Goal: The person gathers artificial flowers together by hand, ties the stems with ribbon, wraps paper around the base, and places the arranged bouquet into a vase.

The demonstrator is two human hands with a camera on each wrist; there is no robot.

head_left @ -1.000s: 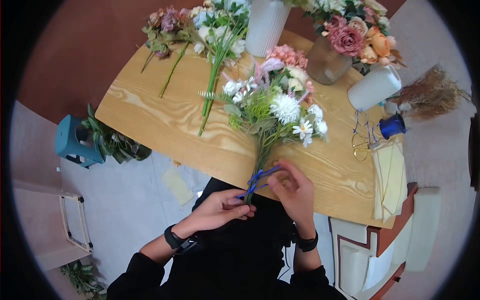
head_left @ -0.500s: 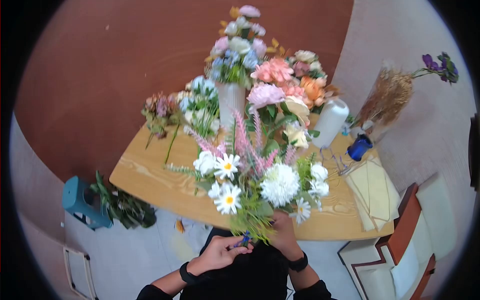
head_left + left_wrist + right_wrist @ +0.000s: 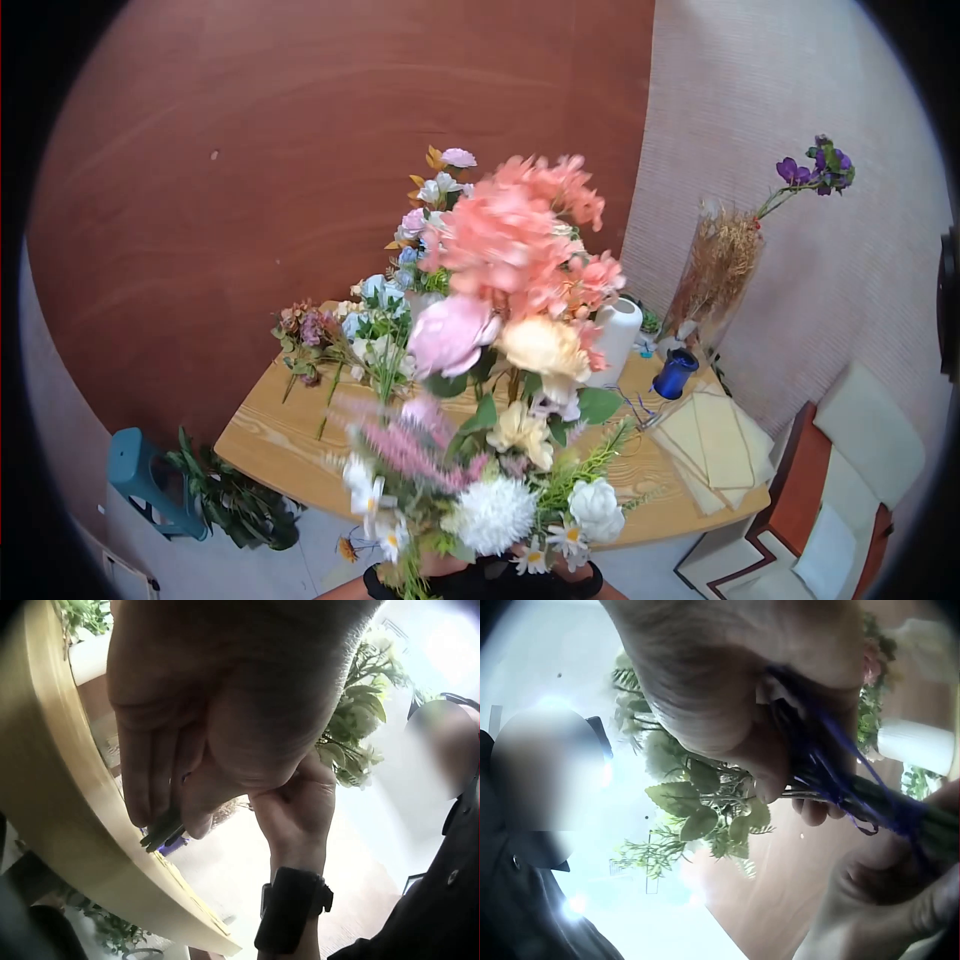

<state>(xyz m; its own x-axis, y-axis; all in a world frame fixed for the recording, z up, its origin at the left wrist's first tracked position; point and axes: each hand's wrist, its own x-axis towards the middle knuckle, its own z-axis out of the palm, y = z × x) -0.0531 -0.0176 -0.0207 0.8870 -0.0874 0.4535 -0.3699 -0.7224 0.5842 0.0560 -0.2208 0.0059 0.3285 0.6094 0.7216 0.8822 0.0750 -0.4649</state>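
A bouquet of artificial flowers (image 3: 495, 515) stands raised before me in the head view, mixing coral, lilac, cream and white blooms with daisies. It covers most of both hands there. My left hand (image 3: 225, 712) grips the lower stems, whose cut ends (image 3: 161, 832) poke out past its fingers in the left wrist view. Higher up, just below the leaves, my right hand (image 3: 757, 682) holds the stems between thumb and fingers. Blue ribbon (image 3: 836, 795) wraps the stems between the two hands, and a strand runs up to the right hand.
On the wooden table (image 3: 285, 440) lie loose flower stems (image 3: 375, 345) at the left and yellowish paper sheets (image 3: 725, 440) at the right. A white vase (image 3: 615, 335) and a blue ribbon spool (image 3: 676, 373) stand behind. A teal stool (image 3: 150, 480) is left of the table.
The bouquet has risen from over the table and tilted upright toward my head. My right hand has moved from the ribbon ends to the stems under the blooms. The head view has tipped upward.
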